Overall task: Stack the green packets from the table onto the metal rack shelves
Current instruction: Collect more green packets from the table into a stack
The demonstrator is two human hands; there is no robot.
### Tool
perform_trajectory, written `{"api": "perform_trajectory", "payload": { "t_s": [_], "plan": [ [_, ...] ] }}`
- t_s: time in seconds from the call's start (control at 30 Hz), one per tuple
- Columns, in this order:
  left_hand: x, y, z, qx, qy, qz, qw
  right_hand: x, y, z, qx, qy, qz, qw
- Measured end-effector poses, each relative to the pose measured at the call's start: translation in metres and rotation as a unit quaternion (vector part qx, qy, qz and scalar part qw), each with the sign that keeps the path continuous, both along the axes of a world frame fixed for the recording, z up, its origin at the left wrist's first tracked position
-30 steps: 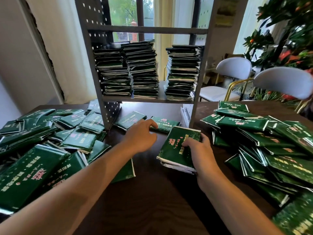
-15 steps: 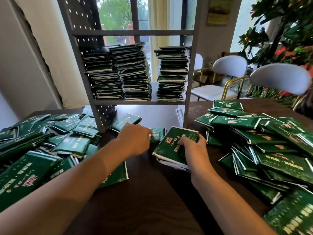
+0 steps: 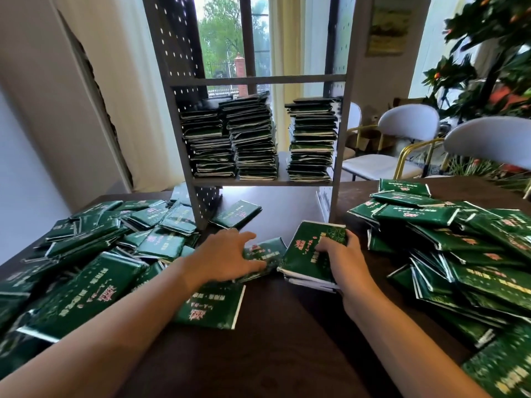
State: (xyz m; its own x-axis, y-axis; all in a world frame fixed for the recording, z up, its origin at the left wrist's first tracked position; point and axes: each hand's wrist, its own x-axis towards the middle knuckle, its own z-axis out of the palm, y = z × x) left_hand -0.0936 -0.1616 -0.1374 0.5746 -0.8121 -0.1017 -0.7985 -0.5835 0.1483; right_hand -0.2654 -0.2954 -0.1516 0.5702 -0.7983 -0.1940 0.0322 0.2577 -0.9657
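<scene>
Three stacks (image 3: 255, 139) of green packets stand on the rack (image 3: 337, 156) shelf, two touching at left, one apart at right. Loose packets lie in two heaps on the table (image 3: 258, 349), one heap (image 3: 100, 254) to my left, one (image 3: 459, 248) to my right; too many to count. My left hand (image 3: 227, 258) lies flat, fingers spread, pressing on one packet (image 3: 265, 254). My right hand (image 3: 337, 254) grips a small pile (image 3: 309, 254) of packets, thumb on top, just beside it.
</scene>
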Motion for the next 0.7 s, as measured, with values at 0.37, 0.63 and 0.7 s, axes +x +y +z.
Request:
{"api": "perform_trajectory", "payload": {
  "t_s": [0.37, 0.63, 0.7],
  "plan": [
    [-0.008, 0.008, 0.032, -0.323, 0.231, 0.202, 0.895, -0.001, 0.003, 0.001, -0.016, -0.012, 0.044, 0.999],
    [-0.041, 0.019, 0.041, -0.390, 0.488, 0.164, 0.763, 0.004, 0.008, -0.003, 0.026, -0.044, 0.106, 0.993],
    [-0.045, 0.020, 0.036, -0.358, 0.487, 0.157, 0.781, 0.004, 0.009, -0.003, 0.043, -0.058, 0.115, 0.991]
  ]
}}
